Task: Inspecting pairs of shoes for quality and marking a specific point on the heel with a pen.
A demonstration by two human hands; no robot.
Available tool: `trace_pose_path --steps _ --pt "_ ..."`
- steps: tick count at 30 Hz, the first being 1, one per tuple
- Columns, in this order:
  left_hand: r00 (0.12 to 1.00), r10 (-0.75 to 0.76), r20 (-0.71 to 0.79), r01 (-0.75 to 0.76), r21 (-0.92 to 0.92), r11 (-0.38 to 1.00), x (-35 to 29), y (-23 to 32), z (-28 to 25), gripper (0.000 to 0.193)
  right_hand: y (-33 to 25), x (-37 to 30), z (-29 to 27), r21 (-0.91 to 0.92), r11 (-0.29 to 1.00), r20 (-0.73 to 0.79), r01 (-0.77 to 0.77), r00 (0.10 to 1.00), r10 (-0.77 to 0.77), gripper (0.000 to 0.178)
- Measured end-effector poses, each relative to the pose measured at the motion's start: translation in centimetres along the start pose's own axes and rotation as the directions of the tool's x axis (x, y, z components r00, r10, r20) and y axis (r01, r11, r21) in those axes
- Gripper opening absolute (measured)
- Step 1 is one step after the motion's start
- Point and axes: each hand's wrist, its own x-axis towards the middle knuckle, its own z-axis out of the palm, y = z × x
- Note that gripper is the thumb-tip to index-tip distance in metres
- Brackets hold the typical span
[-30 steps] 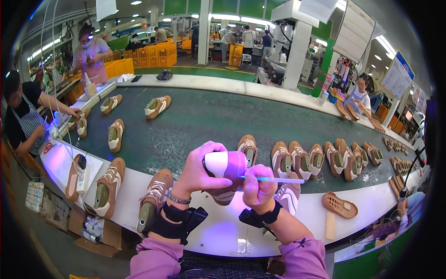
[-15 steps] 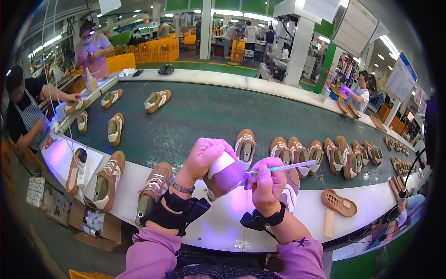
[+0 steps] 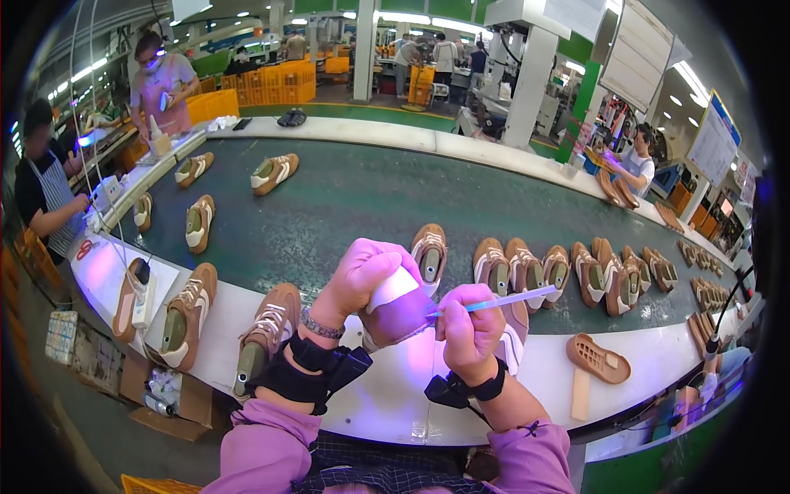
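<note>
Shoe in hand, pen on it, at the belt edge.
We grip the brown-and-white shoe (image 3: 397,306) in our left hand (image 3: 362,276), raised over the white bench (image 3: 543,370); our right hand (image 3: 469,329) pinches a light-blue pen (image 3: 494,302), tip touching the shoe's side.

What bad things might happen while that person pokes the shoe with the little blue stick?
1. The left hand holds the shoe up in the air, above the white ledge. If the grip slips, it may drop onto the ledge.
2. The right hand points the thin blue stick right beside the left hand's fingers, so it might poke them.
3. A brown shoe sits close to the left arm and might get bumped off the ledge.
</note>
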Motion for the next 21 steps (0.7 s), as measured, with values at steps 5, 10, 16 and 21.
trace_pose_path --steps 5,10,16,21 --pt "1.000 0.002 -0.023 -0.001 0.057 0.998 0.24 0.25 0.18 0.044 -0.04 0.21 0.31 0.028 0.999 0.027 -0.017 1.000 0.016 0.005" --pt "1.000 -0.003 -0.026 0.004 0.038 0.999 0.13 0.14 0.15 0.044 -0.60 0.00 -0.10 0.053 0.989 0.050 -0.137 0.990 0.134 0.006" --pt "1.000 0.028 0.011 -0.028 0.004 1.000 0.42 -0.19 0.22 0.034 -0.53 -0.14 0.04 0.027 0.999 -0.005 -0.044 0.999 0.044 0.003" --pt "1.000 0.017 0.000 -0.017 -0.019 1.000 0.46 -0.40 0.27 0.033 -0.45 -0.25 0.04 -0.016 0.999 -0.004 -0.033 0.999 0.033 0.004"
